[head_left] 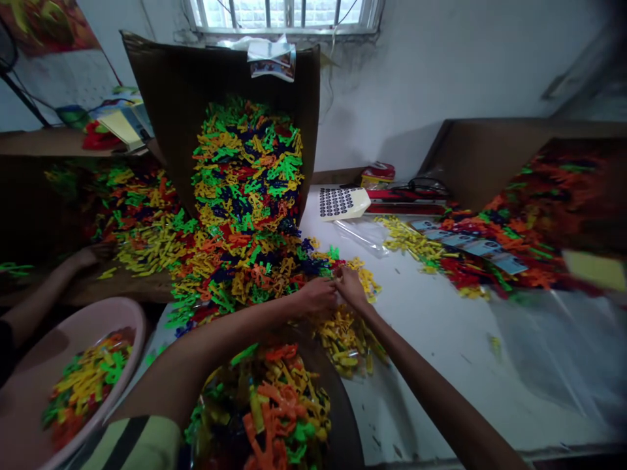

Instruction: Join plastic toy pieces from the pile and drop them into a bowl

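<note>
One L hand & one R hand meet by multicol. plastic pcs.
Grip bunched tog.; can't tell what, if anything, it pinches. Pcs lie in box & on white tbl, yellow pcs just below hands.

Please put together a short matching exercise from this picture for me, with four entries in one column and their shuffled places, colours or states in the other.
1. Left hand and right hand
2. Basin
3. Dotted sheet
4. Window

A. Barred, set in the wall
B. Pink, at the lower left
C. Close together, beside yellow pieces
D. Lying right of the tall box

Pairs: 1-C, 2-B, 3-D, 4-A
</note>
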Motion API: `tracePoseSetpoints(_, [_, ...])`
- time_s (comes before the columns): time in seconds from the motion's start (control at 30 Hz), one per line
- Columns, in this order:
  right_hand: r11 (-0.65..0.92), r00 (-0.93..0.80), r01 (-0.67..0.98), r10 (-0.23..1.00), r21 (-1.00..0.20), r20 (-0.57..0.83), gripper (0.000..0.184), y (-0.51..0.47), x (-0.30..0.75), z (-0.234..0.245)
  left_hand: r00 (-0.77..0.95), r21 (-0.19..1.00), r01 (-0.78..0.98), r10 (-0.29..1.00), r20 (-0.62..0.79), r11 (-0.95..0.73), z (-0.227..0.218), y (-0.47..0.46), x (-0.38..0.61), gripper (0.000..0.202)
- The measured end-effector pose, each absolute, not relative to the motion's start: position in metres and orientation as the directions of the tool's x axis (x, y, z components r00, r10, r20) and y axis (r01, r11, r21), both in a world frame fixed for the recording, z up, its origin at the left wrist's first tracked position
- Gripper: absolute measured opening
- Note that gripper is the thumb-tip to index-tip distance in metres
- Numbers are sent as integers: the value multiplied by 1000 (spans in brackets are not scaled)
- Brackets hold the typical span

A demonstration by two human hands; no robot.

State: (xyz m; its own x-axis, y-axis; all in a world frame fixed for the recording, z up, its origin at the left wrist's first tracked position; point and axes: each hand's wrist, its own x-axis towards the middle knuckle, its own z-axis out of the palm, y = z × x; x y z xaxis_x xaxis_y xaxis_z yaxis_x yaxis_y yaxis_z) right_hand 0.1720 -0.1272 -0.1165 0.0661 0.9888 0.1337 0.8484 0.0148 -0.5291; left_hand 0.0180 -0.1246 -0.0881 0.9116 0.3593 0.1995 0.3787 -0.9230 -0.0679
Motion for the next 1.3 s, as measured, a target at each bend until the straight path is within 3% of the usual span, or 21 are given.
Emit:
tracePoseSetpoints(0.1, [52, 13, 848, 993, -528, 119, 25, -123, 176, -119, 945, -98, 314, 301, 124, -944, -97, -123, 21, 9])
tracePoseSetpoints(0.23, [51, 9, 818, 995, -573, 101, 17, -119, 176, -117, 933, -127, 358, 347, 102, -925, -101, -126, 22, 11])
tracePoseSetpoints(0.5, [28, 108, 535, 989, -844, 101, 15, -108, 166, -111, 911, -58, 412, 413, 6, -909, -98, -132, 11, 14])
tracePoseSetpoints(0.77, [50, 258, 60, 964, -997, 64, 45, -135, 180, -95, 676, 65, 737, 736, -47, -673, -79, -138, 36, 24])
tracePoseSetpoints(0.97, [40, 234, -104, 972, -994, 15, 52, -177, 187, -75, 474, 329, 851, 869, -142, -410, -60, -138, 53, 21])
tracePoseSetpoints(1.13, [47, 218, -224, 976, -974, -3, 53, -215, 185, -50, 394, 590, 753, 918, -49, -292, -27, -149, 0, 25])
tracePoseSetpoints(1.2, [48, 176, -215, 984, -975, 10, 51, -228, 174, -42, 400, 765, 588, 916, 7, -263, -10, -164, -27, 24])
tracePoseSetpoints(1.23, [46, 156, -199, 988, -979, 15, 48, -235, 167, -39, 403, 876, 424, 914, 45, -230, -1, -174, -40, 26])
tracePoseSetpoints(1.3, [49, 132, -153, 991, -987, 28, 44, -246, 148, -33, 383, 982, 118, 919, 94, -149, 14, -196, -60, 32])
